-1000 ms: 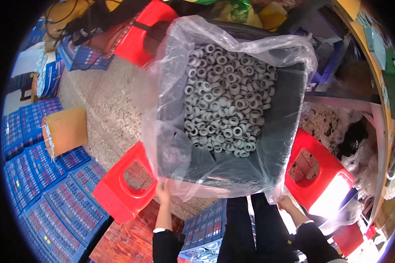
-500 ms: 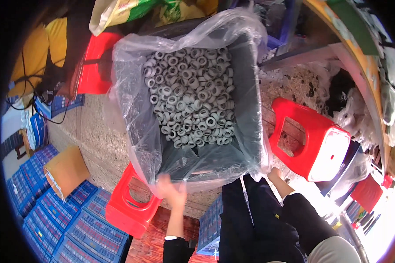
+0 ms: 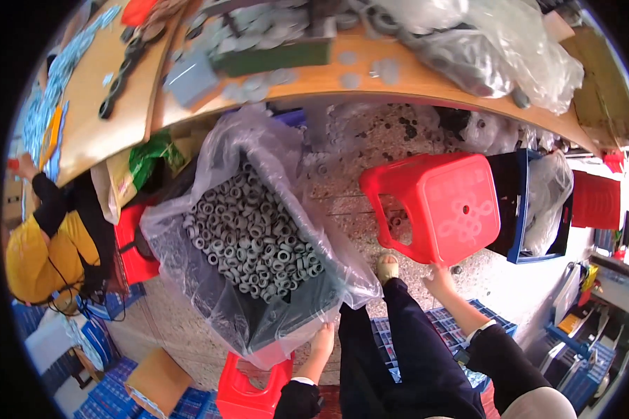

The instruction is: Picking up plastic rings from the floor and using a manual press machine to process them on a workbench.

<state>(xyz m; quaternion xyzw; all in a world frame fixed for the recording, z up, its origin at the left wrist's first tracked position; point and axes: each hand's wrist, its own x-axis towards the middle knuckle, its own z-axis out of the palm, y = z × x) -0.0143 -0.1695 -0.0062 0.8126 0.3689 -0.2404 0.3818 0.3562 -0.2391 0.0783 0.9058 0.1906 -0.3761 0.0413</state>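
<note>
A large grey bin lined with a clear plastic bag (image 3: 223, 318) stands in front of me, tilted to the left in view. Many small grey rings (image 3: 251, 234) fill its bottom. My left hand (image 3: 319, 346) is at the bin's near edge, its fingers closed on the plastic liner; part of the grip is hidden. My right hand (image 3: 440, 285) reaches to the near edge of a red plastic stool (image 3: 461, 209), fingers apart, with the fingertips at the seat's rim. Whether they touch it I cannot tell.
Another red stool (image 3: 255, 394) is under the bin's near end, and a red one (image 3: 129, 241) beside its far left. A wooden workbench (image 3: 391, 80) with grey discs crosses the back. A person in yellow (image 3: 42, 262) sits at left. A blue crate (image 3: 531, 209) stands right.
My view has swung right and up, bringing the workbench in. My right hand has left the bin's near right corner for the stool. My left hand has moved right along the near edge.
</note>
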